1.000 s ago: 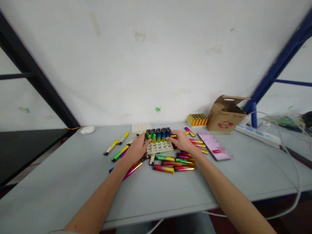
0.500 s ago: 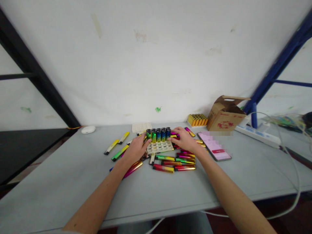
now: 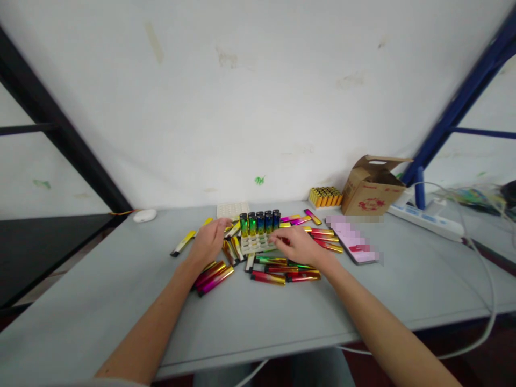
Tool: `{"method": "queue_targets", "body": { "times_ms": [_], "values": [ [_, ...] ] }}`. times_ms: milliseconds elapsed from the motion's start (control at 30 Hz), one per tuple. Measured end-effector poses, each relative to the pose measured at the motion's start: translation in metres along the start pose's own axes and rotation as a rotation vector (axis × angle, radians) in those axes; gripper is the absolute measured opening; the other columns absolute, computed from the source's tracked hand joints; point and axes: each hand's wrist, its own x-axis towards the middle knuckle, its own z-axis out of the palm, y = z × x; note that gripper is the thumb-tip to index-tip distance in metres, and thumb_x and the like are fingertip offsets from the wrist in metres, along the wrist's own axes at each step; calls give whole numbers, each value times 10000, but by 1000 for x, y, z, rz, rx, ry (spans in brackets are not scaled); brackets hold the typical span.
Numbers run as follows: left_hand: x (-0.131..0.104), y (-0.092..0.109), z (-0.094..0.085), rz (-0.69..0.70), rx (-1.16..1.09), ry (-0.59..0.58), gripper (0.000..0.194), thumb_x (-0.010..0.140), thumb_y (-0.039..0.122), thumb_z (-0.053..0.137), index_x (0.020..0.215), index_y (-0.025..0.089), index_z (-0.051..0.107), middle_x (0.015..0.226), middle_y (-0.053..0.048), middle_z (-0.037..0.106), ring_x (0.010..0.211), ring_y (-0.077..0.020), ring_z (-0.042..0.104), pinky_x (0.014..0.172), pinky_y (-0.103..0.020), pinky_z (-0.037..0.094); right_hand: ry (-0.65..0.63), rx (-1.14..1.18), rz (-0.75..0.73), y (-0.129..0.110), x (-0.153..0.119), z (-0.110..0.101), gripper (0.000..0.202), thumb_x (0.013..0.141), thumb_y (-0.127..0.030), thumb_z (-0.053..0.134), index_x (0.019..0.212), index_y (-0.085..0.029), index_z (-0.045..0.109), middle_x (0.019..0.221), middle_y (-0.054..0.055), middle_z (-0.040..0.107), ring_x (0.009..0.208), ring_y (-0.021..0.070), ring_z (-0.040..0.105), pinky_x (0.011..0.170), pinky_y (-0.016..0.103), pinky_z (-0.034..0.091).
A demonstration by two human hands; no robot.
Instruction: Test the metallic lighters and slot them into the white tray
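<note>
A pale slotted tray [image 3: 250,245] stands mid-table. Upright in its back row are several cigarette lighters [image 3: 260,223] with black tops and shiny green-to-blue bodies. My left hand [image 3: 207,242] is off the tray's left side, above loose lighters. Its fingers reach out to the upper right, and I see nothing held in them. At the tray's right front part is my right hand [image 3: 300,244], fingers bent but apart, covering some slots. Whether its fingertips touch the tray I cannot tell. Loose lighters lie around, among them a red-gold lighter [image 3: 268,278] and a magenta-gold lighter [image 3: 216,281].
A second pale tray [image 3: 233,209] lies by the wall. Behind on the right are a block of orange-yellow cylinders [image 3: 325,197] and an opened cardboard box [image 3: 373,193]. A phone [image 3: 350,242], a power strip [image 3: 429,223] and cables are to the right. A white case [image 3: 144,215] lies at left.
Both hands have let go of the tray's sides. My left hand has moved left over the loose lighters. My right hand has come lower, across the tray's right front part.
</note>
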Motion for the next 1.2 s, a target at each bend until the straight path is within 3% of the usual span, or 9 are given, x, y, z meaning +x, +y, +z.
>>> {"method": "queue_targets", "body": {
  "times_ms": [133,233,367,533,700,800,1033,1200],
  "values": [
    [0,-1,0,6,24,7,581,954,449,191,966,139,683,998,-111,728,968,-245,657,917,-412,488,-118,-56,-69,-5,1,4,366,904,-417,539,699,-164,706,625,31,653,541,112,482,537,243,218],
    [-1,-1,1,26,19,32,561,949,438,207,935,144,684,973,-110,732,950,-242,660,902,-407,494,-203,-115,-75,-6,1,5,277,868,-418,601,800,-195,750,703,42,697,590,124,530,547,237,231],
    [-2,-2,3,63,-15,72,549,950,434,216,887,152,683,934,-104,732,914,-234,666,882,-395,501,-279,-181,-57,-6,2,3,254,846,-414,632,779,-196,747,698,40,683,606,132,529,547,240,229],
    [-3,-2,3,72,-19,93,536,951,437,233,895,145,679,917,-108,731,903,-243,664,868,-404,498,-322,-179,-32,-7,2,3,225,839,-384,640,753,-191,715,671,16,636,599,124,489,547,242,220],
    [-2,0,3,100,18,153,523,961,415,231,934,130,670,949,-119,709,943,-241,632,883,-391,478,-288,-131,20,-6,2,2,124,765,-301,717,786,-187,672,645,-23,547,590,109,424,535,235,197],
    [-2,0,1,111,39,172,498,961,408,240,904,149,661,934,-106,701,940,-234,618,885,-382,471,-218,41,26,-6,2,1,158,770,-298,717,831,-179,631,613,-53,452,569,97,389,533,223,215],
    [-2,4,-1,112,51,145,465,956,411,255,897,175,651,937,-94,704,954,-234,605,903,-390,464,268,700,131,-6,8,0,238,836,-411,607,845,-200,495,794,-8,517,742,134,487,671,252,379],
    [-2,3,-1,89,58,144,458,954,409,259,898,181,652,936,-87,702,947,-232,606,895,-385,469,317,1294,305,-6,12,1,280,803,-457,620,855,-219,482,782,-8,573,748,143,554,732,282,436]
  ]
}}
